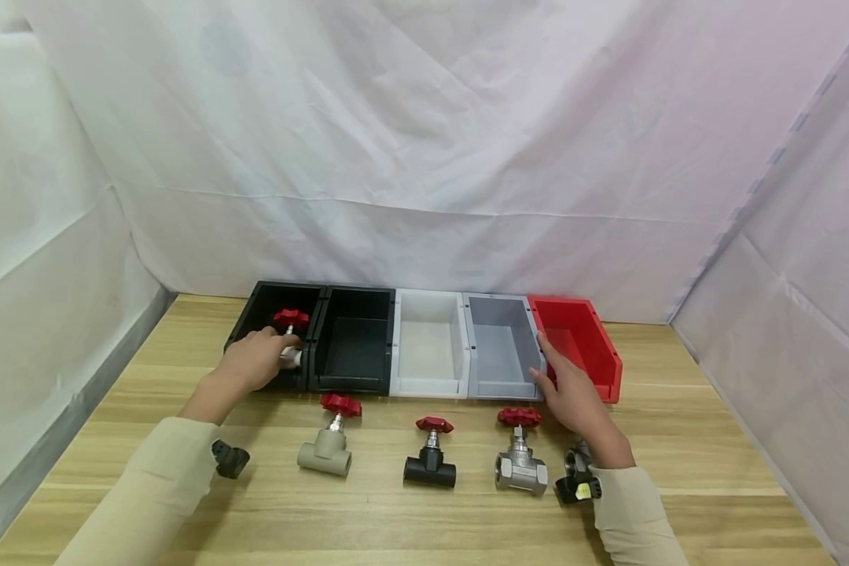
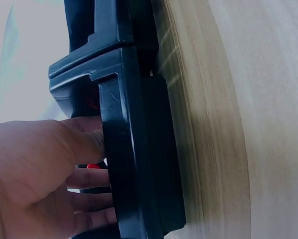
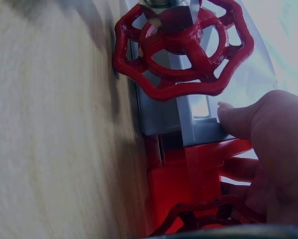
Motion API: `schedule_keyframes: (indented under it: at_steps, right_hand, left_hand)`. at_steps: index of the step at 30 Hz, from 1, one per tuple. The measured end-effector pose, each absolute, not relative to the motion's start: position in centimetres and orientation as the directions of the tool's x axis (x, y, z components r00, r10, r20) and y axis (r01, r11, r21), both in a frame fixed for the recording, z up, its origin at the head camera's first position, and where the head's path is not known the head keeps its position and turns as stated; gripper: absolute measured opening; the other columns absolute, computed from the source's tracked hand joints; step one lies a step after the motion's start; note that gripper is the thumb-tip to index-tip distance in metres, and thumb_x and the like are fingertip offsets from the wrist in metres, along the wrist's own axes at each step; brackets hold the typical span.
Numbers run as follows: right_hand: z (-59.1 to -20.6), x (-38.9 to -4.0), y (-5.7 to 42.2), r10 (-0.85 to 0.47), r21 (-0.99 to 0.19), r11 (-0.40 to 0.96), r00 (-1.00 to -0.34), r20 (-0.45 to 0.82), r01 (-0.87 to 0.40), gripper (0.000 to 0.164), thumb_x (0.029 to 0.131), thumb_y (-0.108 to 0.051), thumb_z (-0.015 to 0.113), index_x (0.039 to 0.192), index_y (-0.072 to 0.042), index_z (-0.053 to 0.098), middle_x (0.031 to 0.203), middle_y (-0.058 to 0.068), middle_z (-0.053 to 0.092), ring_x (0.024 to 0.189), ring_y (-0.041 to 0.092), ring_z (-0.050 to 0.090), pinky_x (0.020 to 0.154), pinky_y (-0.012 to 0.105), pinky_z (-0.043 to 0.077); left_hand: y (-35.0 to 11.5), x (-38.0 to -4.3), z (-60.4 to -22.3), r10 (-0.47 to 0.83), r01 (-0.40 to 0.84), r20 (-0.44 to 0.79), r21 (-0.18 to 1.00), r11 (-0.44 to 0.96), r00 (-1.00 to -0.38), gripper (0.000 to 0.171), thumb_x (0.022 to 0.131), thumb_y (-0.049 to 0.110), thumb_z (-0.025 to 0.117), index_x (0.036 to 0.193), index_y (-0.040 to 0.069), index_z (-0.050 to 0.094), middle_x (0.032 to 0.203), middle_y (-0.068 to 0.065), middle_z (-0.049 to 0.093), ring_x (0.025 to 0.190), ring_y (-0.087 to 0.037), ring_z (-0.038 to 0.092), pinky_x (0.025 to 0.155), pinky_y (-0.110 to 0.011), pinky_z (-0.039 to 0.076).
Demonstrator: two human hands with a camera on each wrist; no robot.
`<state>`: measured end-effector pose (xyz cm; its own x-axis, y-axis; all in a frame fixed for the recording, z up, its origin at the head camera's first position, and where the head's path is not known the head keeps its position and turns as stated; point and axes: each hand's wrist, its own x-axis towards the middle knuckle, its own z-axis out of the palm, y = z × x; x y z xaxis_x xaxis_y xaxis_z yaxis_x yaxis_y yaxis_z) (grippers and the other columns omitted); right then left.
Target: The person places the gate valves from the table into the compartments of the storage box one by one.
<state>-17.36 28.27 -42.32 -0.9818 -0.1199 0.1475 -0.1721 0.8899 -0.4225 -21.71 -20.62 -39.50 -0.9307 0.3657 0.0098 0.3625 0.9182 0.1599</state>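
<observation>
In the head view my left hand (image 1: 258, 359) reaches into the leftmost black bin (image 1: 244, 330), fingers around a white valve (image 1: 292, 357) with a red handwheel. From the left wrist my left hand (image 2: 44, 174) has its fingers behind the bin's front wall (image 2: 124, 149), mostly hiding the valve. My right hand (image 1: 576, 397) rests at the adjoining walls of the grey bin (image 1: 505, 391) and the red bin (image 1: 611, 369). From the right wrist, my right hand's (image 3: 283, 144) thumb touches the grey bin's edge, with its other fingers over the red bin.
A second black bin (image 1: 354, 384) and a white bin (image 1: 428, 387) complete the row. Before them on the wooden table stand a beige valve (image 1: 325, 452), a black valve (image 1: 430, 469) and a steel valve (image 1: 521, 472). Another steel valve (image 1: 578, 460) is partly hidden by my right wrist.
</observation>
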Motion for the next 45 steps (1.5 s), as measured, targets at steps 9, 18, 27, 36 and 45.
schedule_keyframes:
  at_steps: [9,18,27,36,45]
  right_hand:
    - [-42.3,-17.2,28.2,-0.12,-0.424,0.889,-0.981,0.153,-0.174,0.083,0.09,-0.022,0.067,0.155,-0.021,0.016,0.148,0.019,0.036,0.127,0.042,0.041,0.088,0.055,0.045]
    - [-42.3,-17.1,28.1,-0.126,-0.422,0.887,-0.978,0.165,-0.185,0.081,0.09,-0.021,0.067,0.155,-0.019,0.017,0.148,0.019,0.035,0.127,0.043,0.041,0.088,0.055,0.045]
    - [-42.4,-17.1,28.1,-0.121,-0.423,0.89,-0.982,0.147,-0.173,0.082,0.091,-0.021,0.067,0.155,-0.02,0.016,0.148,0.019,0.035,0.128,0.042,0.041,0.088,0.055,0.044]
    - [-42.5,-17.2,28.1,-0.117,-0.421,0.892,-0.983,0.143,-0.168,0.083,0.09,-0.022,0.067,0.155,-0.02,0.016,0.148,0.02,0.036,0.127,0.042,0.041,0.087,0.055,0.045]
    - [-42.3,-17.2,28.1,-0.12,-0.416,0.894,-0.983,0.139,-0.168,0.082,0.091,-0.023,0.066,0.155,-0.021,0.015,0.148,0.019,0.035,0.128,0.041,0.041,0.088,0.055,0.045]
  left_hand:
    - [-20.8,-21.0,-39.6,0.364,0.371,0.074,0.154,0.916,-0.929,0.03,0.089,0.017,0.07,0.117,0.009,0.066,0.102,-0.024,0.057,0.084,-0.039,0.056,0.062,-0.052,0.049]
    - [-21.1,-19.8,-39.2,0.374,0.385,0.112,0.112,0.916,-0.921,0.03,0.087,0.011,0.07,0.117,0.009,0.066,0.099,-0.023,0.057,0.083,-0.038,0.056,0.063,-0.05,0.049]
    - [-21.7,-18.4,-39.0,0.389,0.426,0.199,0.197,0.883,-0.899,0.034,0.083,0.005,0.073,0.116,0.002,0.064,0.099,-0.024,0.057,0.08,-0.039,0.059,0.065,-0.049,0.05]
    - [-21.5,-15.9,-38.9,0.356,0.43,0.279,0.282,0.858,-0.892,0.034,0.085,0.006,0.072,0.118,0.002,0.064,0.108,-0.027,0.055,0.093,-0.044,0.057,0.074,-0.054,0.048]
    - [-21.0,-13.7,-39.7,0.367,0.498,0.404,0.289,0.818,-0.838,0.032,0.083,0.004,0.072,0.115,0.003,0.065,0.102,-0.02,0.056,0.084,-0.033,0.06,0.07,-0.047,0.051]
